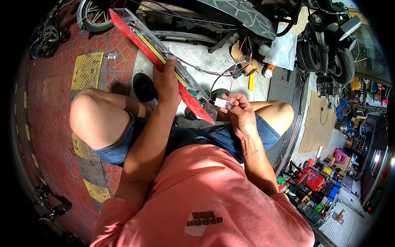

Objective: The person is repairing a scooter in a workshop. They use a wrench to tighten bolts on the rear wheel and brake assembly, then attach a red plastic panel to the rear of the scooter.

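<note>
1. The panel (190, 102), long, narrow and red with a yellow line and a grey backing, is held up above the pale floor (201, 57), in front of the person and between the knees. Its long axis slants from far left to near right, ending in a pointed tip over the blue shorts (224, 140).
2. The left hand (168, 84) has its grip closed round the panel about midway along, thumb on the upper side.
3. The right hand (240, 111) has its grip closed in a pinch on a small white piece (222, 103); its exact kind is too small to tell.
4. The white piece sits just to the right of the panel's near end and slightly farther from the body than the tip, apart from the red edge. The right hand is nearer to that tip than the left.
5. A black cable (218, 74) curves over the floor beyond the hands; whether any wire joins the white piece cannot be told.
6. The gap between tip and right hand is narrow; left of the panel there is more room. The left knee (88, 107) and right knee (286, 113) bound both sides.
7. The floor's left edge meets red paving (61, 111). Toward its far right corner lie cardboard (236, 52), a yellow strip (251, 82), an orange bottle (269, 71) and a plastic bag (284, 51).
</note>
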`<state>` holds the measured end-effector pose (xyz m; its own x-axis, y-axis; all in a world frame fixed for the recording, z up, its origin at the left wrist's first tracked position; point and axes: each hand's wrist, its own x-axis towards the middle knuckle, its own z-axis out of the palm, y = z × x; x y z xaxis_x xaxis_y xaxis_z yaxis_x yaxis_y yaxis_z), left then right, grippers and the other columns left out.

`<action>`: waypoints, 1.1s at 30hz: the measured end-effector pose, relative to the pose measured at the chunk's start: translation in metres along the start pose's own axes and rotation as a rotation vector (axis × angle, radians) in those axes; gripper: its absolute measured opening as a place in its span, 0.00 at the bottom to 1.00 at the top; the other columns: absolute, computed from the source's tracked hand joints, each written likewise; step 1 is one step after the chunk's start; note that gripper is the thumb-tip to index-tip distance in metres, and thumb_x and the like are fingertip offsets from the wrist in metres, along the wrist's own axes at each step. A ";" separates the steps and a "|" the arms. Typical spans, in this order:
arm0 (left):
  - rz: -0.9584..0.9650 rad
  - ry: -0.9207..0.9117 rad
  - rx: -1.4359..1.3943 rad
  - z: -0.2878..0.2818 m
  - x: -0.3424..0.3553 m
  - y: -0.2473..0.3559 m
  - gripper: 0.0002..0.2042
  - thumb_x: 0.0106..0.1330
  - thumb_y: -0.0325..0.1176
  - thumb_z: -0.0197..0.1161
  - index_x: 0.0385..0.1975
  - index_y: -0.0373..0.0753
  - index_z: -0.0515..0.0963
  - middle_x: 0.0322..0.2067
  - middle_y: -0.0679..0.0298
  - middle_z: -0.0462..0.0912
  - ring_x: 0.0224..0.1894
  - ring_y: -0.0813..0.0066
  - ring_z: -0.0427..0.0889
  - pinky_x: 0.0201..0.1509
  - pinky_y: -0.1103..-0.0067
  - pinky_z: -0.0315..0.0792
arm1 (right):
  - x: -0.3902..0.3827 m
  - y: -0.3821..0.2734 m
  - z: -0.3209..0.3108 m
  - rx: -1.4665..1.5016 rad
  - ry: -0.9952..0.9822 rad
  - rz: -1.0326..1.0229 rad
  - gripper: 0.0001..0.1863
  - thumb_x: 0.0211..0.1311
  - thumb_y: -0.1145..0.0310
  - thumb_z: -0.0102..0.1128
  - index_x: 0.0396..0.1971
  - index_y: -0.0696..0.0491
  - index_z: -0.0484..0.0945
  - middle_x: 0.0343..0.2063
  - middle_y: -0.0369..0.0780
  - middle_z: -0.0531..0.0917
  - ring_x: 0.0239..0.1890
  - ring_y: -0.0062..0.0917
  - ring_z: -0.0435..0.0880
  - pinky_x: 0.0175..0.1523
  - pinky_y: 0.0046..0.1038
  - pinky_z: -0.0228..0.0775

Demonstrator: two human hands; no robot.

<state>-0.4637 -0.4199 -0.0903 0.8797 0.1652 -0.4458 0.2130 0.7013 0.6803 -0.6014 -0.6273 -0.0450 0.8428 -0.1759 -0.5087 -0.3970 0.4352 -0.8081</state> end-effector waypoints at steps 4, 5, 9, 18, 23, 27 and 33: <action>-0.059 0.030 0.002 0.001 -0.003 0.000 0.20 0.68 0.36 0.68 0.54 0.36 0.72 0.39 0.61 0.80 0.39 0.65 0.85 0.48 0.67 0.84 | 0.007 -0.007 0.012 0.020 -0.179 0.078 0.19 0.67 0.87 0.51 0.55 0.58 0.79 0.50 0.42 0.86 0.50 0.25 0.85 0.56 0.26 0.78; -0.067 0.028 0.012 -0.002 -0.001 -0.002 0.19 0.68 0.36 0.68 0.53 0.36 0.73 0.39 0.61 0.80 0.39 0.65 0.85 0.48 0.68 0.84 | 0.012 -0.007 0.010 -0.062 -0.220 0.089 0.19 0.66 0.88 0.51 0.53 0.59 0.80 0.49 0.41 0.87 0.49 0.25 0.85 0.57 0.25 0.77; -0.044 0.040 -0.012 0.000 -0.003 0.000 0.16 0.68 0.36 0.68 0.51 0.37 0.74 0.37 0.62 0.81 0.38 0.66 0.85 0.45 0.68 0.83 | 0.025 -0.024 0.005 -0.770 -0.295 -0.121 0.21 0.61 0.86 0.53 0.53 0.57 0.82 0.45 0.44 0.88 0.48 0.31 0.87 0.56 0.28 0.77; -0.008 -0.020 -0.026 0.008 -0.011 0.015 0.18 0.69 0.36 0.67 0.53 0.35 0.74 0.37 0.60 0.81 0.39 0.66 0.86 0.51 0.66 0.85 | 0.036 -0.067 0.007 -1.619 -0.543 -0.176 0.23 0.53 0.79 0.62 0.52 0.56 0.83 0.47 0.52 0.87 0.54 0.50 0.83 0.58 0.41 0.75; -0.004 -0.026 0.016 0.005 -0.007 0.018 0.17 0.70 0.35 0.66 0.53 0.35 0.74 0.38 0.60 0.81 0.38 0.66 0.86 0.50 0.67 0.85 | 0.071 -0.075 -0.018 -1.134 -0.813 0.182 0.25 0.52 0.79 0.53 0.53 0.55 0.83 0.42 0.37 0.88 0.41 0.21 0.82 0.48 0.27 0.74; -0.016 -0.011 0.042 -0.003 -0.001 0.011 0.16 0.71 0.36 0.65 0.53 0.36 0.74 0.38 0.61 0.82 0.38 0.66 0.86 0.48 0.70 0.83 | 0.060 -0.081 0.015 -0.668 -0.832 0.147 0.19 0.62 0.86 0.56 0.53 0.60 0.81 0.50 0.39 0.87 0.56 0.23 0.82 0.64 0.26 0.71; -0.160 -0.022 -0.130 -0.004 0.002 0.003 0.17 0.71 0.35 0.65 0.55 0.35 0.73 0.43 0.61 0.81 0.40 0.69 0.84 0.46 0.71 0.82 | 0.061 -0.062 0.049 -1.031 -0.828 -0.435 0.17 0.62 0.82 0.62 0.50 0.55 0.85 0.48 0.42 0.86 0.54 0.35 0.82 0.64 0.36 0.71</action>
<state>-0.4631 -0.4146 -0.0919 0.8483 0.0305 -0.5286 0.2956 0.8011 0.5205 -0.5080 -0.6214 -0.0114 0.7901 0.5983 -0.1334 0.1692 -0.4220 -0.8907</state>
